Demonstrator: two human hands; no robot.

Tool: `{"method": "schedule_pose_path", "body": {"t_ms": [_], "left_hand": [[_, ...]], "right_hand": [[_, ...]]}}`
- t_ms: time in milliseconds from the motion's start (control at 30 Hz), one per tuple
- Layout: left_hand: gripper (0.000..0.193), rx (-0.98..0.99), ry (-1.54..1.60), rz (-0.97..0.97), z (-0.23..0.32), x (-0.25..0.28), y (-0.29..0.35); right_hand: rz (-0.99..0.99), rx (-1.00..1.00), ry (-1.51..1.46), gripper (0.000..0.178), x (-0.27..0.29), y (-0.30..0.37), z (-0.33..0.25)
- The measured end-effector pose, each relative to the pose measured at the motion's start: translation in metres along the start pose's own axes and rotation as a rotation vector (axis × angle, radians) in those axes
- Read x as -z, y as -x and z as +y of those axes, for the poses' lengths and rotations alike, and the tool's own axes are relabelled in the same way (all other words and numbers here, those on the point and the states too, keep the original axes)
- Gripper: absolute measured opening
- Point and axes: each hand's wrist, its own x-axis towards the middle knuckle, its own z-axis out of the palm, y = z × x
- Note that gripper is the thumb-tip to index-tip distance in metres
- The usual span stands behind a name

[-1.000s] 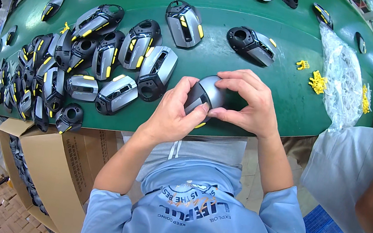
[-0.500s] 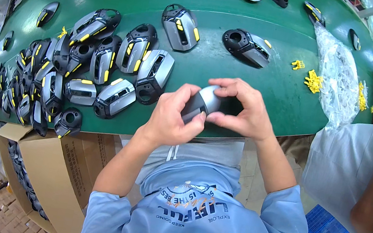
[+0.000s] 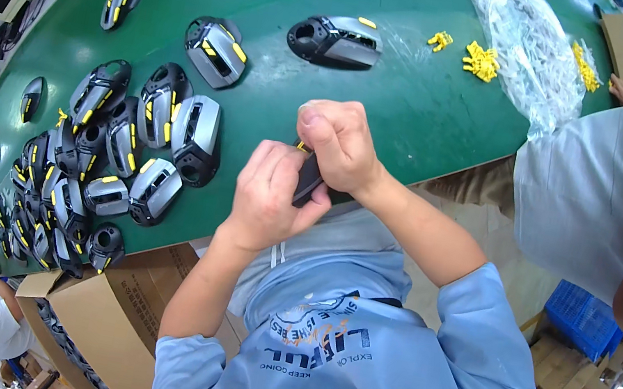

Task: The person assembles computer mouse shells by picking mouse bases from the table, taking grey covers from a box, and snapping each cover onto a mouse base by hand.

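Note:
Close in front of my body I hold a dark plastic shell (image 3: 310, 181) that looks like a computer mouse housing, with a bit of yellow at its top. My left hand (image 3: 269, 191) is closed around its left side, thumb toward my body. My right hand (image 3: 343, 148) grips its upper end, with the thumb pressed over it; the fingers hide most of the shell. Beyond my hands lies a grey-and-black mouse shell (image 3: 337, 41) with a round hole and a yellow strip. Another shell (image 3: 216, 53) and a tall one (image 3: 196, 139) lie to the left.
Many similar shells crowd the left of the green table (image 3: 278, 101). Small yellow plastic parts (image 3: 481, 61) lie near a clear plastic bag (image 3: 521, 44) at right. An open carton (image 3: 110, 317) with dark parts stands below the table edge. Another person (image 3: 580, 184) works at right.
My right hand has moved over the top of the shell and pressed closer to my left hand; the shell is now mostly covered. The view has turned, shifting the table's things leftward.

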Motion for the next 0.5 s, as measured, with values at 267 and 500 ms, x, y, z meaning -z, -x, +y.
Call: {"method": "schedule_pose_path", "body": {"t_ms": [267,500], "left_hand": [[0.033,0.087,-0.013,0.128,0.010,-0.013,-0.004],[0.049,0.659,1.420,0.347,-0.014,0.015,0.005]], "right_hand": [[0.048,-0.111,-0.090,0.063,0.004,-0.006,0.004],[-0.027,-0.186,-0.517,0.041,-0.004,0.005,0.001]]}}
